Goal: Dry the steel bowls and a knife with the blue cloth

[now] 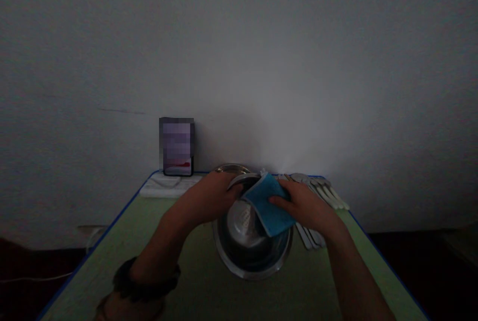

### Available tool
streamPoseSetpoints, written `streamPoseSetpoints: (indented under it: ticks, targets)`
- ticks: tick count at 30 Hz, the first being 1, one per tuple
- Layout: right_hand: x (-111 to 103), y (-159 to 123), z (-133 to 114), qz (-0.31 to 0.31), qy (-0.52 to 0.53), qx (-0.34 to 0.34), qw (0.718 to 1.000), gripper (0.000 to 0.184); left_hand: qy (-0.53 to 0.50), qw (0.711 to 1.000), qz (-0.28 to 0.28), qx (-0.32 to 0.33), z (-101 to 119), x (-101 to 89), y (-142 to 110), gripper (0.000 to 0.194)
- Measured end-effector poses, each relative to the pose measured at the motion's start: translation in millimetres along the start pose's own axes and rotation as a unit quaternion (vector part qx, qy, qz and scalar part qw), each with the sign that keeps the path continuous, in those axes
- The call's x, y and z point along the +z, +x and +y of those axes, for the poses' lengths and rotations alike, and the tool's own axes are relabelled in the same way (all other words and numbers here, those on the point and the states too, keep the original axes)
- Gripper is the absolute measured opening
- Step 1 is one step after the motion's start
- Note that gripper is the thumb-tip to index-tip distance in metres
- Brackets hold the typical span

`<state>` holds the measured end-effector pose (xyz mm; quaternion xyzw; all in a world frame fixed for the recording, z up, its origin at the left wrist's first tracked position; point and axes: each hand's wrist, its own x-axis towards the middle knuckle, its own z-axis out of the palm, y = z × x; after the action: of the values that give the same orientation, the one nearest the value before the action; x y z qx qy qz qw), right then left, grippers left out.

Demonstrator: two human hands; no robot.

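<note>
A steel bowl sits on the green table in the middle of the view, with smaller steel dishes stacked inside it. My left hand grips a steel dish tilted above the bowl, fingers wrapped on its rim. My right hand holds a blue cloth pressed against that dish. A dark band circles my left wrist.
Several white-handled spoons lie at the back right of the table, some under my right hand. A phone stands against the wall on a white pad at the back left. Another steel rim shows behind my left hand. Blue trim edges the table.
</note>
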<state>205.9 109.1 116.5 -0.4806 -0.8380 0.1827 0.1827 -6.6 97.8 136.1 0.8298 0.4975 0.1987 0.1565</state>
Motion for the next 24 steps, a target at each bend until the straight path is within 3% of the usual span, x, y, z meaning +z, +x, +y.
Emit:
streamPoseSetpoints:
  ticks: [5,9,12,16,20,24]
  targets:
    - [4,-5,-5,0.019,-0.030,-0.018,0.999,0.050,0.036,0.996,-0.006,-0.084,-7,2.2,-1,0.034]
    - [5,-3,-9,0.058,-0.024,-0.044,0.997,0.048,0.032,0.994,-0.006,-0.104,-9,0.4,-2,0.035]
    - [0,-1,-11,0.088,-0.025,-0.046,0.995,0.037,0.020,0.995,-0.006,-0.098,-9,-1.3,-2,0.035]
    - [-9,-3,-11,0.058,0.013,-0.068,0.996,0.030,0.026,0.996,-0.007,-0.089,-9,-0.4,-1,0.036]
    - [-8,-5,-5,0.088,0.062,0.000,0.994,0.037,0.027,0.998,-0.003,-0.055,-7,-1.2,-2,0.036]
    - [-2,-2,1,0.011,0.020,0.027,0.999,0.033,0.010,1.000,-0.002,-0.014,3,-5.7,-4,0.033]
